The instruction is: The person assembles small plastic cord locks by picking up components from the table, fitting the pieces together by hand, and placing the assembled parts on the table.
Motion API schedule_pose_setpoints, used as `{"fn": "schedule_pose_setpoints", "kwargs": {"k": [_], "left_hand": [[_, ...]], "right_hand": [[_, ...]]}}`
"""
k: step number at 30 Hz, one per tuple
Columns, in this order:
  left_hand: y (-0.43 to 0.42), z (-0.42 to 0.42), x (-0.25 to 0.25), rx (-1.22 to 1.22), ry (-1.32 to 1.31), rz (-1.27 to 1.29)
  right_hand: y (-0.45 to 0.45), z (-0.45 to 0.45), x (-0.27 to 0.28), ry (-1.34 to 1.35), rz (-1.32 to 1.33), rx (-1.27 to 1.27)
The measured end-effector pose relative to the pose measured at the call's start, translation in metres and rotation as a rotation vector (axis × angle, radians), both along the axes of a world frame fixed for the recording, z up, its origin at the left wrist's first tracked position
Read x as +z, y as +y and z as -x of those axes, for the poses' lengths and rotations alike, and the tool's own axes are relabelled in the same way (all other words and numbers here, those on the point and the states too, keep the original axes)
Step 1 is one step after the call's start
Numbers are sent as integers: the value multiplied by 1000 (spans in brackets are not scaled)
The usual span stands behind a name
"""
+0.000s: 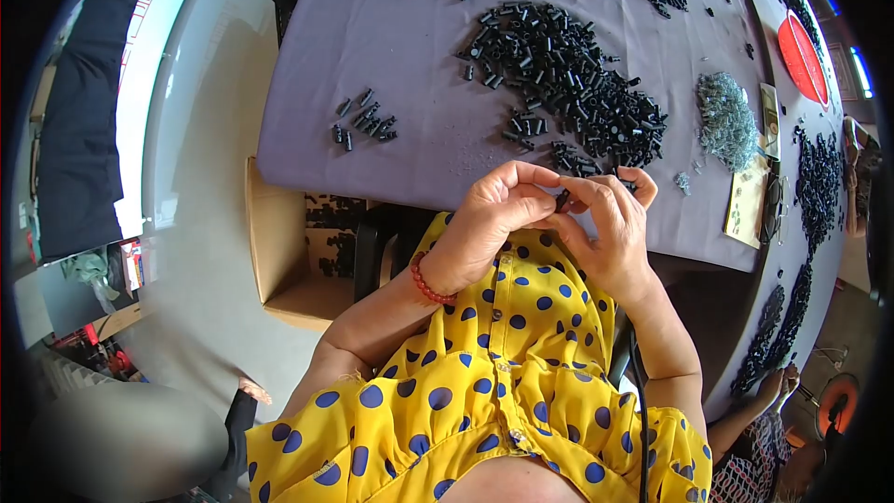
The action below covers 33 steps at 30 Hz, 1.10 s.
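My left hand (494, 219), with a red bead bracelet at the wrist, and my right hand (605, 228) meet at the table's front edge, above my lap. Their fingertips pinch a small black cylindrical part (562, 200) between them. Another dark bit shows by the right hand's outer fingers, too covered to make out. Just beyond the hands lies a large heap of black cylindrical parts (549, 65). A small group of similar parts (366, 121) sits to the left on the purple tablecloth (391, 56).
A tangle of small clear or metallic pieces (726, 116) lies at the right, near a yellowish card (747, 200) and glasses (773, 205). Farther right are a red tray (803, 58) and more black parts. An open cardboard box (279, 251) stands below left. Other people sit nearby.
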<state>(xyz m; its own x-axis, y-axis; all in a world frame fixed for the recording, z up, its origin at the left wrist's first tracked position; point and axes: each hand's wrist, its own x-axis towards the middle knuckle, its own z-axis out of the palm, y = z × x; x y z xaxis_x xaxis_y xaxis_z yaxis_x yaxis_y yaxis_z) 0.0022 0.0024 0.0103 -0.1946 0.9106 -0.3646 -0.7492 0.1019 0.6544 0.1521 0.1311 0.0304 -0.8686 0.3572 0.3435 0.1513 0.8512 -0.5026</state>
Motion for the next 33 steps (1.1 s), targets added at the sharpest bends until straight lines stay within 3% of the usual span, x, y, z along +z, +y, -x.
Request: {"fn": "schedule_pose_setpoints", "kwargs": {"k": [2, 11, 17, 20, 30, 33], "left_hand": [[0, 1, -3, -17, -87, -2], [-1, 2, -11, -16, -13, -23], [-2, 8, -18, -109, -358, -34], [-1, 9, -18, -155, -403, -79], [-4, 8, -10, -128, -369, -38], [-5, 10, -4, -73, -218, 10]], "right_hand": [[1, 0, 0, 21, -13, 19], [-3, 3, 4, -22, -167, -15], [-4, 1, -3, 46, -260, 37], [-4, 0, -1, 45, -200, 84], [-7, 2, 1, 123, -253, 119], [1, 1, 9, -36, -128, 130]]}}
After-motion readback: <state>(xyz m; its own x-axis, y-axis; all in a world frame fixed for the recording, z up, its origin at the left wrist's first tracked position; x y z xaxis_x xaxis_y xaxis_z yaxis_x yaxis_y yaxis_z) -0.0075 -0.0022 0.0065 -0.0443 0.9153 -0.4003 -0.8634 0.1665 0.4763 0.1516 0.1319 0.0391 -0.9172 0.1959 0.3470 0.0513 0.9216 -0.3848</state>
